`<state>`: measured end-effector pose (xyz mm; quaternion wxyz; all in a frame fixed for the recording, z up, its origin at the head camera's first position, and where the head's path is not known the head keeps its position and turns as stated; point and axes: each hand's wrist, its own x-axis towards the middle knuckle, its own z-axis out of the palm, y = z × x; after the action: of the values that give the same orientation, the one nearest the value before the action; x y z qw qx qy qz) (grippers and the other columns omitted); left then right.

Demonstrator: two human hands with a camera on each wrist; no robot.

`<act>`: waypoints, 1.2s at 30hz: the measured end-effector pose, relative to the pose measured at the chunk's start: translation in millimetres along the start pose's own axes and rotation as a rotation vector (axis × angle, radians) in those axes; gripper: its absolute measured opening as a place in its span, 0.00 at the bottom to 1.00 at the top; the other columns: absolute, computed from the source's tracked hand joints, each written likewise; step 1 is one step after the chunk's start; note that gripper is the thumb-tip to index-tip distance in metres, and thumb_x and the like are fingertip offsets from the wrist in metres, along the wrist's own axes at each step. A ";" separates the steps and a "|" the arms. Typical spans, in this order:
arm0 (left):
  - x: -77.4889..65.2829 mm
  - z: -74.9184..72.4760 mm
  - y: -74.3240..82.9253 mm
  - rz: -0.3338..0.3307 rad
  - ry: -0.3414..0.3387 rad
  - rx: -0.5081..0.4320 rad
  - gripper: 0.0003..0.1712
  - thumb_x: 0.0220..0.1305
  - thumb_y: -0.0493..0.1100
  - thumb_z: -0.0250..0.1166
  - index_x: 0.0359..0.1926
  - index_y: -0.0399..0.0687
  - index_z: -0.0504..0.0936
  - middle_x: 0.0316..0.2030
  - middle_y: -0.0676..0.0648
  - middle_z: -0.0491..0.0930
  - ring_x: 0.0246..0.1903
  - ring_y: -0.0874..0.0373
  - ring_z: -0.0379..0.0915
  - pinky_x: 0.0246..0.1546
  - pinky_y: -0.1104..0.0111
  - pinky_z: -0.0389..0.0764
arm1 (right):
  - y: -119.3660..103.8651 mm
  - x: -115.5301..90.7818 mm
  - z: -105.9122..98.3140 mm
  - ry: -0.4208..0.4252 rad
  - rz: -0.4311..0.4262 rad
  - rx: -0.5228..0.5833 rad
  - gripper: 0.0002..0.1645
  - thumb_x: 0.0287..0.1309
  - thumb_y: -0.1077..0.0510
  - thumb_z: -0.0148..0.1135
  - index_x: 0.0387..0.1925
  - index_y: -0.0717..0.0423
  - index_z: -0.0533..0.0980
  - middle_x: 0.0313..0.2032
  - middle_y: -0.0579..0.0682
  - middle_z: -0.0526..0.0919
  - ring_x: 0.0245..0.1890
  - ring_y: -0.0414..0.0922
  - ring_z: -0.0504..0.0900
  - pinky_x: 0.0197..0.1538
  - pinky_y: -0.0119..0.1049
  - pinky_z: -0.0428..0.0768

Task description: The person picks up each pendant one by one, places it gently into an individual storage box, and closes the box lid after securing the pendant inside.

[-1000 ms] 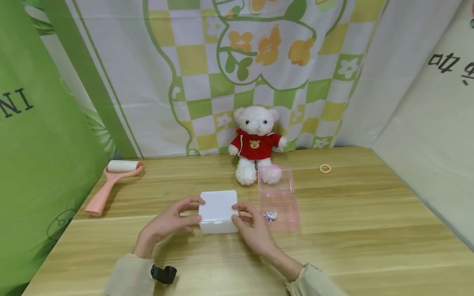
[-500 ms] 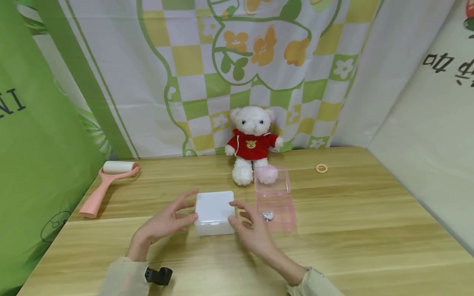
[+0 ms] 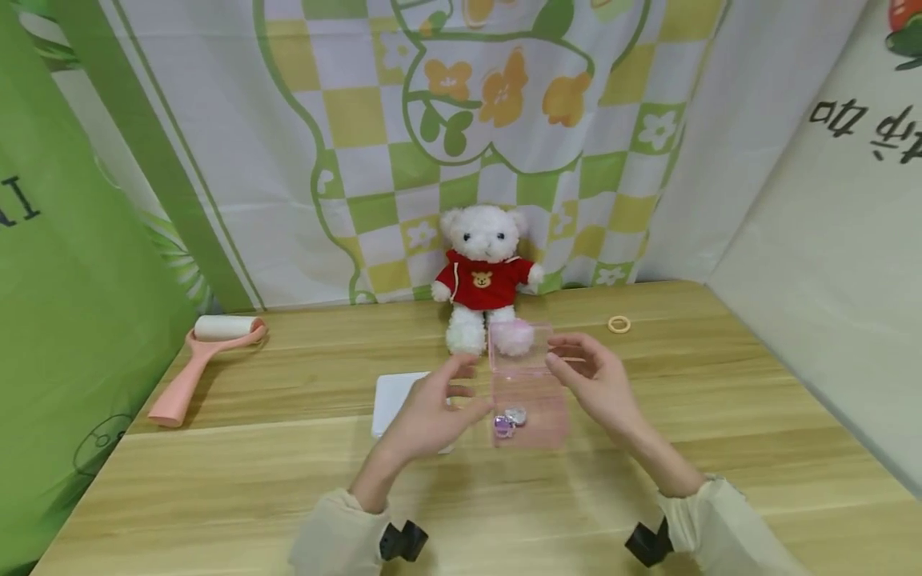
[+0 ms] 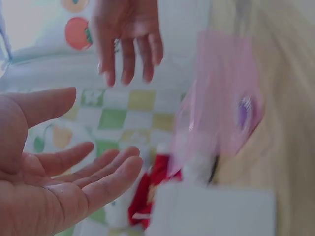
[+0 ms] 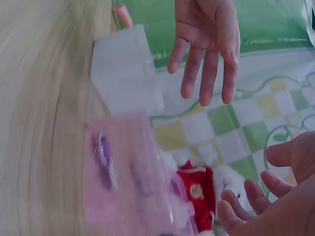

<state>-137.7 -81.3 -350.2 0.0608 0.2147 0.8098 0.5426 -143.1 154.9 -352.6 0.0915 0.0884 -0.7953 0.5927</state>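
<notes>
An open pink see-through box (image 3: pixel 543 412), its lid (image 3: pixel 522 352) raised at the back, stands between my two hands in the head view. Inside it lie a purple trinket (image 3: pixel 503 426) and a silvery one (image 3: pixel 515 415). My left hand (image 3: pixel 425 416) is over the white box (image 3: pixel 390 394), hiding much of it, with fingers spread toward the pink box. On the other side my right hand (image 3: pixel 598 388) is beside the pink lid, fingers loosely bent. In both wrist views the palms face each other with nothing in them.
A white teddy bear (image 3: pixel 481 280) in a red hoodie sits behind the pink box, against the patterned cloth (image 3: pixel 374 208). A pink-handled lint roller (image 3: pixel 190 384) lies at the left. Near the back right lies a small yellowish ring (image 3: pixel 619 324).
Both hands have let go of the white box and moved right, to either side of the pink box. The white box stays on the table.
</notes>
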 end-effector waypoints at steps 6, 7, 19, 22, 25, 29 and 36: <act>18.3 41.1 -11.2 -0.081 0.093 0.051 0.39 0.57 0.44 0.68 0.66 0.36 0.64 0.61 0.32 0.69 0.58 0.36 0.67 0.56 0.48 0.71 | 22.5 11.4 -15.8 0.022 0.079 -0.030 0.19 0.65 0.62 0.58 0.53 0.71 0.71 0.47 0.65 0.78 0.39 0.35 0.79 0.41 0.30 0.80; 19.5 45.6 -12.9 -0.092 0.111 0.050 0.40 0.56 0.43 0.69 0.66 0.34 0.64 0.61 0.31 0.68 0.58 0.36 0.66 0.57 0.47 0.70 | 26.7 14.1 -17.3 0.021 0.099 -0.026 0.19 0.65 0.62 0.58 0.53 0.71 0.71 0.47 0.65 0.77 0.39 0.37 0.80 0.41 0.30 0.80; 23.0 65.7 -35.0 -0.186 0.112 -0.073 0.44 0.52 0.38 0.71 0.66 0.27 0.59 0.48 0.31 0.75 0.44 0.43 0.76 0.45 0.54 0.78 | 63.7 54.3 -20.7 -0.077 0.327 0.082 0.28 0.69 0.56 0.53 0.63 0.71 0.63 0.55 0.68 0.73 0.40 0.42 0.81 0.48 0.38 0.80; 22.3 65.8 -36.6 -0.209 0.101 -0.079 0.46 0.53 0.40 0.70 0.67 0.26 0.57 0.51 0.30 0.74 0.48 0.41 0.73 0.48 0.52 0.77 | 66.3 64.4 -17.1 -0.091 0.352 0.122 0.30 0.70 0.55 0.51 0.65 0.71 0.61 0.53 0.66 0.74 0.41 0.44 0.81 0.46 0.36 0.80; 21.9 65.4 -37.0 -0.225 0.089 -0.111 0.47 0.53 0.40 0.70 0.67 0.27 0.56 0.56 0.27 0.70 0.53 0.38 0.71 0.52 0.50 0.75 | 66.9 72.6 -14.7 -0.113 0.361 0.191 0.31 0.72 0.56 0.47 0.67 0.71 0.57 0.48 0.61 0.75 0.39 0.42 0.81 0.44 0.34 0.81; 21.7 65.0 -37.7 -0.244 0.078 -0.129 0.48 0.53 0.39 0.71 0.68 0.27 0.55 0.59 0.27 0.67 0.55 0.37 0.68 0.54 0.49 0.73 | 66.4 78.7 -13.5 -0.142 0.353 0.260 0.30 0.73 0.59 0.43 0.69 0.72 0.54 0.40 0.51 0.76 0.34 0.38 0.80 0.41 0.34 0.80; 21.3 66.3 -37.6 -0.254 0.075 -0.103 0.48 0.53 0.39 0.71 0.69 0.29 0.55 0.60 0.27 0.66 0.58 0.36 0.66 0.57 0.48 0.70 | 62.9 77.2 -15.3 -0.142 0.327 0.259 0.31 0.72 0.59 0.45 0.69 0.72 0.54 0.34 0.44 0.78 0.33 0.37 0.81 0.43 0.35 0.81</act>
<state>-145.5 -28.0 -408.1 0.1096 0.0868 0.8033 0.5789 -232.8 184.9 -387.3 -0.0744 0.0109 -0.7207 0.6892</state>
